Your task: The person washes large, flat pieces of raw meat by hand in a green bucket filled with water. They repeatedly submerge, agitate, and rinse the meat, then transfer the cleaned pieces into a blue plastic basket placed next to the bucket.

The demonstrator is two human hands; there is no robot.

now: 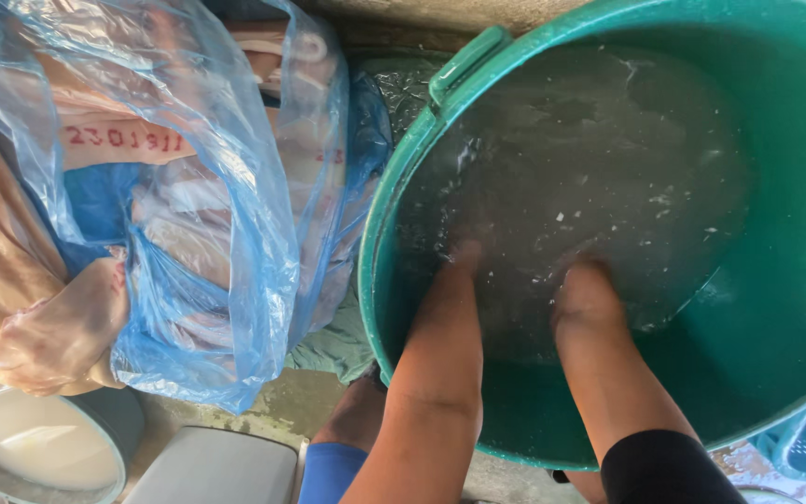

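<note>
Cloudy grey water (608,168) fills the big round green plastic tub (394,215) at our knees, where our left hand (464,257) and right hand (585,280) work submerged, each grip's state untellable, washing seemingly midway.

Landmark = blue plastic bag (207,215), translucent, crumpled, top left. Inside it: pale pinkish raw meat pieces (11,252), packed tight; one piece (58,341) sticks out of the bag's lower left opening. Red stamped marks on a piece near the bag's upper part, seen through the plastic. Below the bag, bottom left: round grey bowl (39,448) with a white inside, partly under the protruding meat. Just right of that bowl, below the bag's lower tip: flat grey lid-like object (212,467), cut off by the frame edge. Under the bag's right side: green cloth (333,345). Wet concrete floor (282,401) shows below the bag.
</note>
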